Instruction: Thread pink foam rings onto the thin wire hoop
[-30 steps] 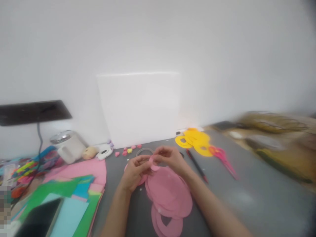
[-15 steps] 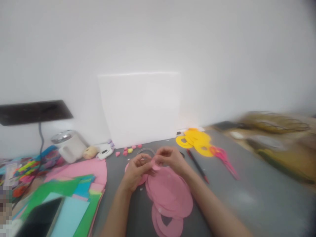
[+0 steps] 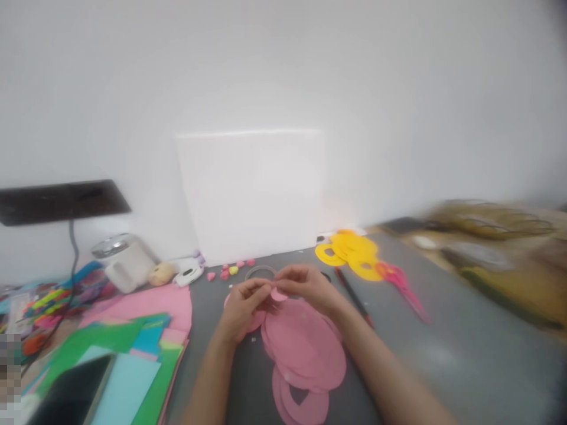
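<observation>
A small pink paper piece [image 3: 279, 294] is pinched between the fingertips of my left hand [image 3: 245, 304] and my right hand [image 3: 305, 286], which almost touch each other. Below them several overlapping pink paper rounds [image 3: 305, 348] lie on the grey table [image 3: 443, 330]. Pink rings with openings [image 3: 319, 407] stick out at the near end of that pile. More pink paper [image 3: 254, 322] shows partly behind my left hand. A clear ring-shaped item [image 3: 261, 268] rests just beyond my hands.
Yellow paper rings [image 3: 354, 248], pink scissors [image 3: 405, 289] and a red-black pen [image 3: 354, 298] lie to the right. Coloured sheets [image 3: 128, 336] with a dark phone [image 3: 73, 392] are on the left. A white board [image 3: 257, 195] leans against the wall behind small heart beads [image 3: 233, 270].
The fingers of my left hand have closed in more around the small pink piece. My right fingers have shifted slightly; the piece shows lower between them.
</observation>
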Tool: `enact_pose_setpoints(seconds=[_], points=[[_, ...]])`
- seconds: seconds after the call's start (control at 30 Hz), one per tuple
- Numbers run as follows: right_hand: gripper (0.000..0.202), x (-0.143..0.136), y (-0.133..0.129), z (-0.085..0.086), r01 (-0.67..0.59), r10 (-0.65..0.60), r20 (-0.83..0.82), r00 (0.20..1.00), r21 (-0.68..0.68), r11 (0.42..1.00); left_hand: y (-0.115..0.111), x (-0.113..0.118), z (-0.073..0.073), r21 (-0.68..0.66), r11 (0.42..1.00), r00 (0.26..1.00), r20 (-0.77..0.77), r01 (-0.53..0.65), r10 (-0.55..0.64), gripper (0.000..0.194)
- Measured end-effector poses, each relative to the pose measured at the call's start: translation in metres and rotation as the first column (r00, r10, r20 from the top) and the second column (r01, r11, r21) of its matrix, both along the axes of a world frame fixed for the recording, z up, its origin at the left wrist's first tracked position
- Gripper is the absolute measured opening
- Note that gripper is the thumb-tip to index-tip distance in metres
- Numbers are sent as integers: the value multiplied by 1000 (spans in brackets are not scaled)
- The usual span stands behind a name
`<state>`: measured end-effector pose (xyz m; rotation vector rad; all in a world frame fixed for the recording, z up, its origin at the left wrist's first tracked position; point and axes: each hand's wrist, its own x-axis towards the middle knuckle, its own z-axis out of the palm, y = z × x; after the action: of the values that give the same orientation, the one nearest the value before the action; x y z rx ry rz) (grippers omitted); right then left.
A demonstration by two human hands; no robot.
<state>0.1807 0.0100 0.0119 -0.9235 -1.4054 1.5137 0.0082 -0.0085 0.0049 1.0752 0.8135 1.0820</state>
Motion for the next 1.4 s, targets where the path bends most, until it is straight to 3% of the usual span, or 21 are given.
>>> enact_pose_setpoints(seconds=[0.13, 0.43, 0.73, 1.03, 1.13, 1.27, 1.4], points=[[30, 0, -2, 5, 14, -14, 68, 998, 3, 1000, -1, 0, -1, 43, 999, 998, -70, 7, -4, 21], [29, 0, 2, 0, 22, -22, -60, 998, 3, 1000, -5, 5, 8, 80, 996, 994, -105, -31, 39, 25], [33, 0, 1, 1, -73, 74, -82, 994, 14, 997, -2, 5, 5, 183, 970, 962, -193, -160, 195, 15], [28, -1, -2, 5, -9, 10, -4, 1000, 100, 995, 1, 5, -2, 291, 925, 909, -264, -243, 322, 14], [23, -2, 1, 1, 32, -31, -9, 999, 124, 992, 1, 7, -2, 263, 933, 921, -238, -245, 309, 15], [21, -2, 3, 0, 75, -74, -13, 997, 170, 983, 0, 11, 3, 118, 954, 952, -105, -275, 287, 27], [20, -2, 1, 2, 62, -64, 4, 998, 211, 976, 0, 10, 5, 5, 975, 974, -56, -222, 222, 32]])
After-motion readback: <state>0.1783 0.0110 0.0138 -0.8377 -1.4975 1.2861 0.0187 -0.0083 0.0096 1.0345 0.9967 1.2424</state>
